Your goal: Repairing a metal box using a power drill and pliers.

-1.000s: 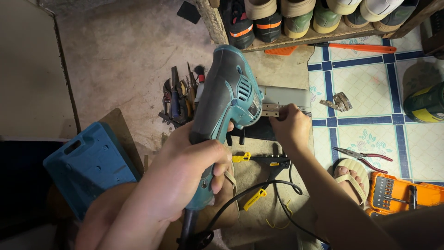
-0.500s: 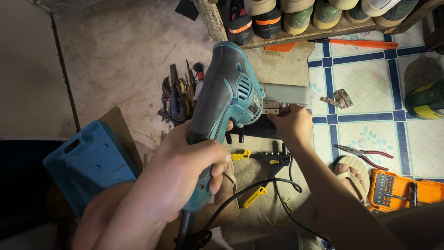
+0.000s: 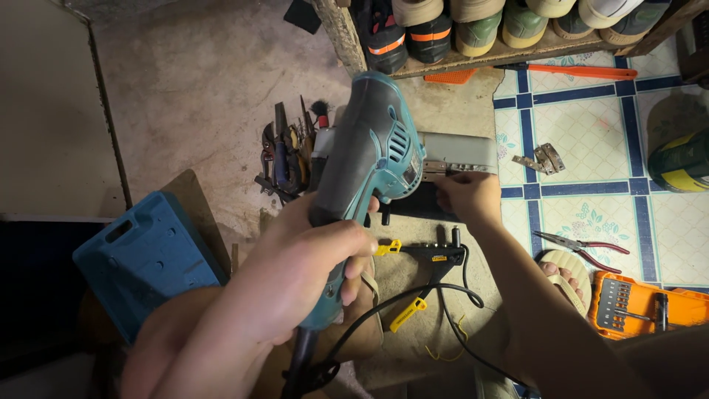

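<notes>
- The fingers (image 3: pixel 336 244) of the left hand (image 3: pixel 295 284) wrap tight around the grip of a teal electric drill (image 3: pixel 369 159), whose body tilts toward the upper right.
- The drill's front end meets a grey metal piece (image 3: pixel 461 151) lying on the concrete floor (image 3: pixel 192 81).
- The right hand (image 3: pixel 469 196) presses down on that piece just below the drill's tip; its fingers are curled together on the edge.
- A black and yellow hand riveter (image 3: pixel 428 258) lies on the floor below the hands, the drill's black cord (image 3: pixel 413 295) looping beside it.
- A blue plastic case (image 3: pixel 144 255) sits at the left, a pile of hand tools (image 3: pixel 284 159) behind the drill, red-handled pliers (image 3: pixel 583 245) and an orange bit box (image 3: pixel 642 304) on the tiled floor at right.
</notes>
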